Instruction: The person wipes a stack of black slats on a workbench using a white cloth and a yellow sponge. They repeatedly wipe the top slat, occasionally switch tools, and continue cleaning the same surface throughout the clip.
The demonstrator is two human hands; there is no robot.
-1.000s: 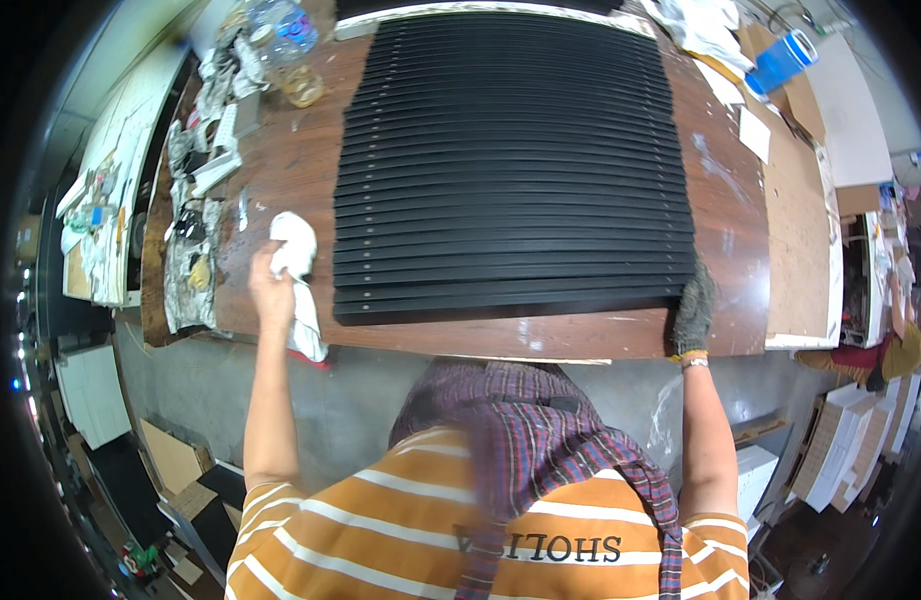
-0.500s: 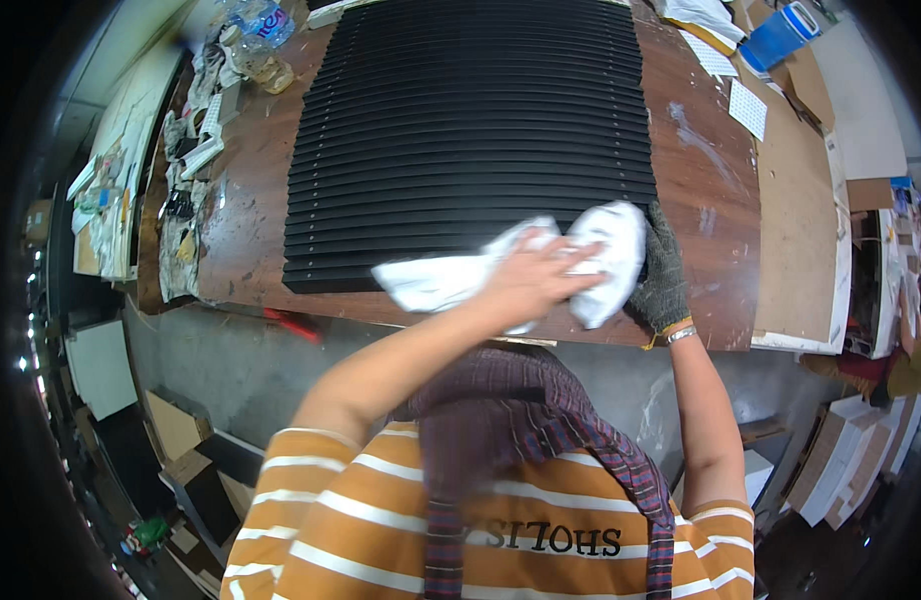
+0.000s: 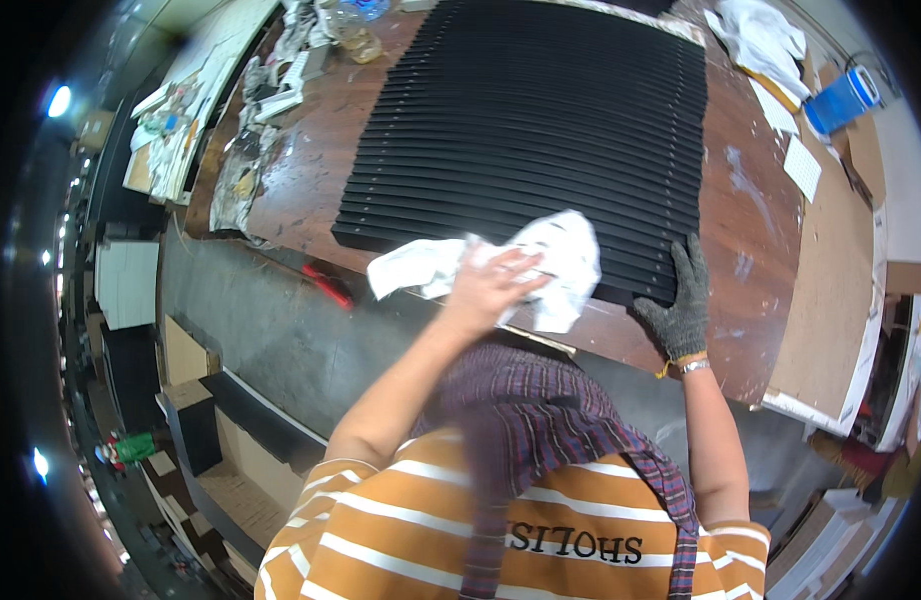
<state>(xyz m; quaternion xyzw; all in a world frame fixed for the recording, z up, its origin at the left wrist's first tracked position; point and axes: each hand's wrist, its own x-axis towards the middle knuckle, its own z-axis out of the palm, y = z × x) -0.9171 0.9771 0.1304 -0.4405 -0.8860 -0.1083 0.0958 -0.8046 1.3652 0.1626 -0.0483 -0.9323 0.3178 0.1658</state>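
Observation:
A wide row of long black slats (image 3: 526,130) lies side by side on the brown tabletop, small light marks dotting them near both ends. My bare left hand (image 3: 486,290) is on a crumpled white cloth (image 3: 566,262) at the near edge of the slats, its fingers bent over the fabric. Part of the cloth hangs out to the left of the hand. At the near right corner of the slats, my right hand (image 3: 684,310) wears a dark grey knitted glove. Its thumb and fingers are spread, touching the slats' ends.
Stained rags (image 3: 243,185) and a plastic bottle (image 3: 356,38) sit along the table's left side. To the right are a blue tumbler (image 3: 841,100), a white perforated sheet (image 3: 803,168) and a cardboard sheet (image 3: 826,300). Something red (image 3: 328,286) shows by the near table edge.
The view has turned, so the table now appears tilted. My left hand and the cloth have moved left, away from my right hand. The gloved fingers now show more fully spread.

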